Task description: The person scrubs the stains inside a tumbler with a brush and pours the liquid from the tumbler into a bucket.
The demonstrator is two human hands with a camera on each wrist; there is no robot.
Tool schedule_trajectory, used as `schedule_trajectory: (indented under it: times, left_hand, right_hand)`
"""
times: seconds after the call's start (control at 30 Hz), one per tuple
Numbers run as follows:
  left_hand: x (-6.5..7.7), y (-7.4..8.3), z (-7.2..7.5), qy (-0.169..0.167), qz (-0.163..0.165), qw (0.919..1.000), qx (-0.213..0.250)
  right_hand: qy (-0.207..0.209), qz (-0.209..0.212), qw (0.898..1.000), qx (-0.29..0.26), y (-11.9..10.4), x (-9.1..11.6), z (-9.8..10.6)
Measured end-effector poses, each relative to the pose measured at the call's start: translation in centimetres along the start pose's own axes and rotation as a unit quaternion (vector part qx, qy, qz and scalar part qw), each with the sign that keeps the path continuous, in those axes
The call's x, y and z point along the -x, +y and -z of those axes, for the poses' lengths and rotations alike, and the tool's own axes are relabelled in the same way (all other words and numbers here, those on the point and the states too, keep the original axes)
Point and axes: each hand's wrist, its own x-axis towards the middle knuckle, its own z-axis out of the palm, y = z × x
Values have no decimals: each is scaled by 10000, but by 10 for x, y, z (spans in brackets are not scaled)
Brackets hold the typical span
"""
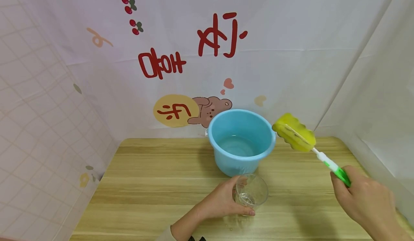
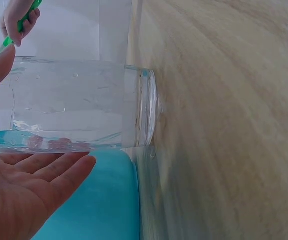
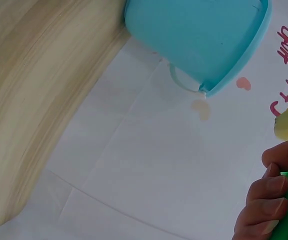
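My left hand (image 1: 223, 199) holds a clear drinking glass (image 1: 257, 190) from its left side, thumb on the near side and fingers on the far side. In the left wrist view the wet glass (image 2: 79, 102) stands upright, its thick base right at the wooden tabletop. To the right, my right hand (image 1: 368, 194) grips the green and white handle of a sponge bottle brush (image 1: 295, 131), raised above the table. Its yellow sponge head points up and left, near the rim of a blue bucket (image 1: 237, 167). In the right wrist view, fingers (image 3: 266, 210) curl round the green handle.
Just behind the glass, the bucket has water (image 1: 236, 146) in it. Printed white cloth (image 1: 291, 72) hangs behind the wooden table (image 1: 145, 183) and along both sides. A few drops lie on the wood near the glass.
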Motion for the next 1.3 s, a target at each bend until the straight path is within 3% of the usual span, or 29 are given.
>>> schedule_trajectory:
  times: [0.67, 1.0, 1.3]
  left_hand:
    - [1, 4, 2, -45, -8, 9999, 122]
    - [1, 3, 2, -49, -85, 9998, 154]
    - [2, 2, 1, -19, -262, 9995, 184]
  right_hand:
    - [615, 758, 9952, 85, -17, -11, 4]
    - [398, 862, 9953, 214, -16, -16, 6]
    - [663, 1767, 9808, 498, -17, -25, 8]
